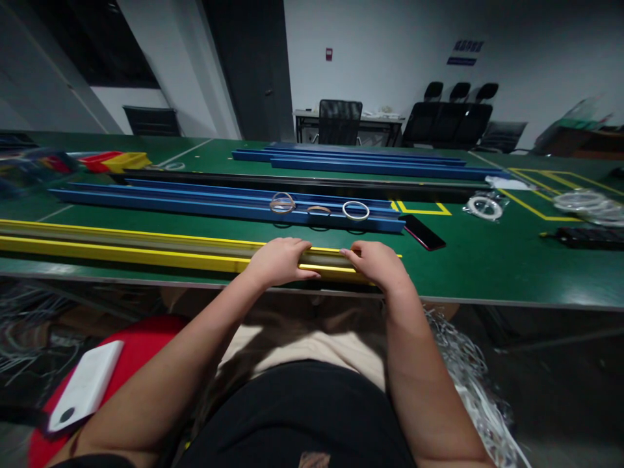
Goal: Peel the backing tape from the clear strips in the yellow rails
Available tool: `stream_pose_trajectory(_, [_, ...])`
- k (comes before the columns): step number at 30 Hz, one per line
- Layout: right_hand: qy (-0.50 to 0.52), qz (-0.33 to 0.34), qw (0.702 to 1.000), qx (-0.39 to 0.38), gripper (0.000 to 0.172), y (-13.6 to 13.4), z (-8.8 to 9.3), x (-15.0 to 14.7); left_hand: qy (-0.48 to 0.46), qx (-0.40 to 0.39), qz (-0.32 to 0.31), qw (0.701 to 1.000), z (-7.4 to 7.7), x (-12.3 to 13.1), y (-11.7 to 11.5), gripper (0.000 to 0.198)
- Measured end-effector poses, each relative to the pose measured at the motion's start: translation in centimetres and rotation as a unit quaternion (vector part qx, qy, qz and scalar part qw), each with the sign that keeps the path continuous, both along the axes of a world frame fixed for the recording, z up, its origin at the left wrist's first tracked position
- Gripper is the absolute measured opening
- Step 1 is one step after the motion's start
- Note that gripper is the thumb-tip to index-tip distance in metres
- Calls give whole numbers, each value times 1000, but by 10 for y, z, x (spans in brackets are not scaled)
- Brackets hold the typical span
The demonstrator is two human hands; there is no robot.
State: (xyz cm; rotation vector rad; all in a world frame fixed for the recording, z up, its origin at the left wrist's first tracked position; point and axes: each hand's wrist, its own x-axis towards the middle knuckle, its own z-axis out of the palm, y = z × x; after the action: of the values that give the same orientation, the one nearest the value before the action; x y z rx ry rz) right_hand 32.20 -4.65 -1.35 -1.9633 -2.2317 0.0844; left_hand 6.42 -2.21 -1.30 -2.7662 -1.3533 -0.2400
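A long yellow channel profile (146, 253) lies along the table's near edge, its groove facing up. My left hand (280, 260) grips it right of its middle, with the fingers over the far rim and the thumb along the near side. Close to the channel's right end, my right hand (377, 260) is curled over it, fingertips at the far rim. Inside the groove between my hands, any small part is too dim to make out. Just beyond lies a blue channel profile (195, 209) carrying a tan tape roll (283, 207), a brownish ring (318, 210) and a white ring (355, 210).
Behind are a black profile (341, 187) and more blue profiles (365, 168) on the green table (487, 266). A phone (425, 233), a bagged white coil (484, 207) and a black power strip (589, 237) lie right. Red and yellow bins (114, 161) stand left.
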Motion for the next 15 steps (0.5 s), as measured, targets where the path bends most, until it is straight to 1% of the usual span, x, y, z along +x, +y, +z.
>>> stream_pose_trajectory(5, [-5,68,998,-4,62,-6,5,3,1,11,-5,1000,-3,0,0,73])
stream_pose_trajectory(7, [-16,95,995,0,68,-9,6,5,-6,10,-5,1000,-3,-1,1,72])
stream_pose_trajectory(9, [-29,107,994,1,75,-12,7,6,-31,15,-25,999,-1,-4,0,69])
stream_pose_trajectory(12, [-38,100,994,9,74,-16,6,6,-115,41,-98,988,0,-9,-9,53])
stream_pose_trajectory(14, [-36,100,994,21,71,-18,6,5,-192,40,-129,972,-5,-8,-24,37])
stream_pose_trajectory(15, [-35,103,994,28,70,-20,7,4,-229,20,-133,964,-10,-6,-33,32])
